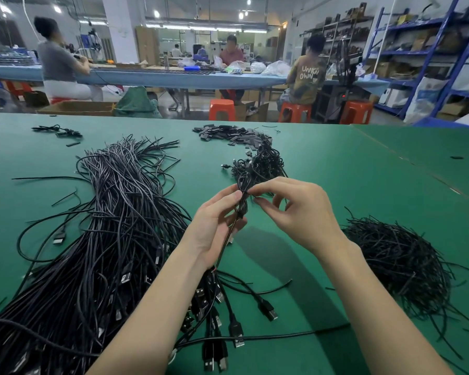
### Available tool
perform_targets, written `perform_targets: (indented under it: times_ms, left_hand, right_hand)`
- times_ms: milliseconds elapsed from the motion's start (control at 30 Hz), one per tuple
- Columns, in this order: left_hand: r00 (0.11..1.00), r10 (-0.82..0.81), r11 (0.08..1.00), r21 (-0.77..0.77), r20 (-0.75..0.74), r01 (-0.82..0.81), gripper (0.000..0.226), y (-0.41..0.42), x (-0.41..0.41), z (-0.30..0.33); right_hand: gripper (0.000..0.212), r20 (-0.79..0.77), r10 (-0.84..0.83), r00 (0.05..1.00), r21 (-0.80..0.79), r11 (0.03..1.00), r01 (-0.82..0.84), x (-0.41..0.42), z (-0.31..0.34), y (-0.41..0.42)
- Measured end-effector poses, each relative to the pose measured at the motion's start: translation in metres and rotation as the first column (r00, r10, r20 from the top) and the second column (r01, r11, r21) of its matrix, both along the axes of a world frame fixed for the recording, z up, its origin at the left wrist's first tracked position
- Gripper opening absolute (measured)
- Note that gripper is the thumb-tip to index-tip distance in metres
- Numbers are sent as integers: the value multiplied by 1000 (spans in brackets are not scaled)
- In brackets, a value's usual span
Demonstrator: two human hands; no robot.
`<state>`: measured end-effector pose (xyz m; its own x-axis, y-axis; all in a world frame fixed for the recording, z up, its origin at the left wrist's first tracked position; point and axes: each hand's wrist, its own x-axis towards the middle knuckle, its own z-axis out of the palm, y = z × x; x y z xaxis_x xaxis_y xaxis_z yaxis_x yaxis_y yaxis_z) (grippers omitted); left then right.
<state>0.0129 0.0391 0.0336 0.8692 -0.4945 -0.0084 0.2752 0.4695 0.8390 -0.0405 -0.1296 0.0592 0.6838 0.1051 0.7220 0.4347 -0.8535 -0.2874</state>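
Gripping a coiled cable (243, 205) at frame centre, the left hand (217, 226) holds it upright so the right hand (295, 209) can pinch a tie (256, 198) around its waist, apparently to bundle it. Finished coils (260, 163) lie just beyond. Legible writing: "UNKN OWN" on a worker's shirt (310, 73), upper right.

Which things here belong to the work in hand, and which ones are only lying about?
In the job: left hand, right hand, coiled cable between them, loose USB cables, heap of black ties, pile of coils.
Lying about: flat black pieces, scraps at far left, orange stools.
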Motion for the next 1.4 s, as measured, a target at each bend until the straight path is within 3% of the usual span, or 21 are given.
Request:
perform_targets:
  times_ms: [100, 167, 200, 233, 267, 300, 333, 367, 400, 500, 600, 700, 1067, 1167, 1200, 1233, 1267, 1300, 1333, 1367, 1400]
  left_hand:
    - [1000, 7, 1000, 25, 22, -7, 18, 0, -2, 1]
    - [998, 21, 1000, 12, 64, -22, 21, -2, -2, 1]
    - [995, 39, 999, 3, 91, -40, 24, -3, -2, 1]
    - [991, 62, 998, -2, 121, -62, 26, -3, -3, 1]
    - [986, 82, 997, -3, 148, -82, 26, -4, -3, 1]
    - [981, 95, 995, -4, 169, -96, 26, -4, -3, 1]
    - [978, 104, 994, -1, 180, -105, 25, -4, -4, 0]
    - [978, 110, 994, 3, 179, -112, 24, -4, -4, 0]
    - [979, 112, 993, 9, 170, -115, 23, -3, -4, 1]
    - [988, 87, 996, 24, 131, -90, 20, -2, -3, 2]
    - [995, 62, 998, 23, 83, -64, 20, -1, -3, 2]
    - [997, 33, 999, 5, 64, -33, 16, 1, -3, 2]
    - [999, 11, 999, 47, 46, -13, 14, 1, -2, 1]
    - [997, 31, 999, 27, 74, -33, 17, -1, -2, 1]
    - [995, 38, 999, 18, 91, -40, 18, -1, -3, 1]
    - [993, 40, 999, 8, 111, -42, 19, -2, -3, 2]
    - [991, 36, 999, -4, 128, -36, 20, -3, -4, 2]
    - [990, 31, 999, -18, 137, -29, 20, -3, -5, 3]
    - [991, 31, 999, -27, 134, -28, 20, -3, -5, 3]
    - [992, 36, 999, -27, 124, -33, 19, -2, -4, 3]
    - [993, 42, 999, -17, 112, -40, 19, -2, -4, 3]
  right_hand:
    - [6, 66, -16, 998, 48, 999, 13, 0, -1, 0]
    - [3, -45, 1, 999, 299, 954, 12, 1, -2, 7]
    - [6, -168, 82, 982, 534, 845, 21, 2, -1, 13]
    - [10, -293, 252, 922, 783, 617, 80, 4, -1, 18]
    - [13, -330, 500, 801, 937, 277, 213, 4, 0, 24]
    - [13, -245, 669, 702, 934, -31, 356, 4, 0, 28]
    - [11, -166, 728, 665, 882, -192, 431, 4, -1, 28]
    - [11, -159, 743, 650, 869, -207, 450, 4, -1, 29]
    - [10, -211, 730, 650, 900, -115, 421, 5, -1, 29]
    - [13, -333, 445, 831, 894, 428, 129, 4, -1, 23]
    - [31, -162, 180, 970, 460, 884, -87, 3, -1, 11]
    - [30, -72, 76, 995, 49, 996, -73, 1, 2, 7]
    - [5, 128, 37, 991, 75, 996, -46, -2, -1, 0]
    - [4, 35, 8, 999, 228, 974, -16, 0, -1, 6]
    - [7, -96, 47, 994, 424, 906, -2, 1, 0, 8]
    - [10, -252, 181, 950, 675, 737, 39, 4, 1, 10]
    - [12, -343, 435, 832, 890, 434, 140, 4, 3, 14]
    - [11, -291, 648, 703, 950, 112, 290, 5, 3, 18]
    - [9, -211, 734, 646, 922, -69, 380, 5, 1, 21]
    - [9, -199, 755, 624, 915, -85, 395, 5, -1, 25]
    - [8, -250, 738, 627, 934, 12, 357, 5, -2, 27]
